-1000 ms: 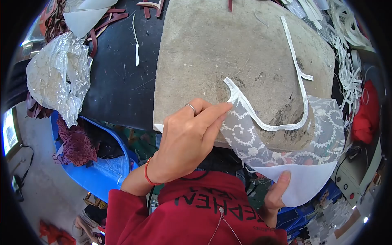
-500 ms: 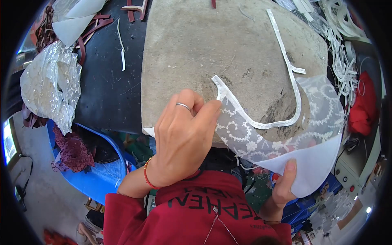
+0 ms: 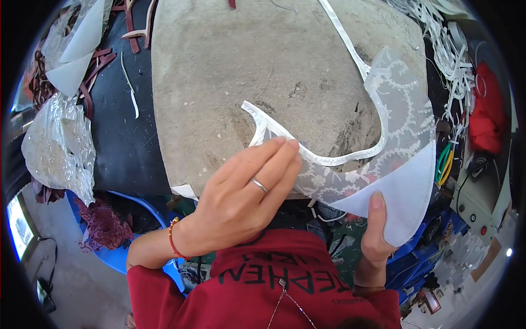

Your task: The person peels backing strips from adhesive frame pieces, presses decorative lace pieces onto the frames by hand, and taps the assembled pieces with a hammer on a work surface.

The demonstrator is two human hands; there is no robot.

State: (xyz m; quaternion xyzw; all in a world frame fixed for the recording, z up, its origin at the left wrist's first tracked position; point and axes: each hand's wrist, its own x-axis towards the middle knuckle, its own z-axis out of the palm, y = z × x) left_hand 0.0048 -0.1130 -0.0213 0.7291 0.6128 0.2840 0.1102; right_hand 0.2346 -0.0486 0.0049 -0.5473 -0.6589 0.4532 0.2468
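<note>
The left hand [image 3: 241, 192] presses flat-fingered on the embroidered lace panel [image 3: 350, 175] with its white edge trim [image 3: 334, 160] on the stone slab [image 3: 230, 71], while the right hand [image 3: 375, 230] pinches its white backing [image 3: 408, 197]; next, likely smoothing along the trim

You have one view only, from the camera on your head, looking forward and steeply down. It sits close above the work: the grey pad on the surface [image 3: 230, 82] fills the upper middle, your left hand [image 3: 241, 192] and right hand [image 3: 375, 230] lie just below it, and your own red top [image 3: 274, 285] runs along the bottom edge. The wide lens bends the scene and darkens the corners, so the edges curve away.
</note>
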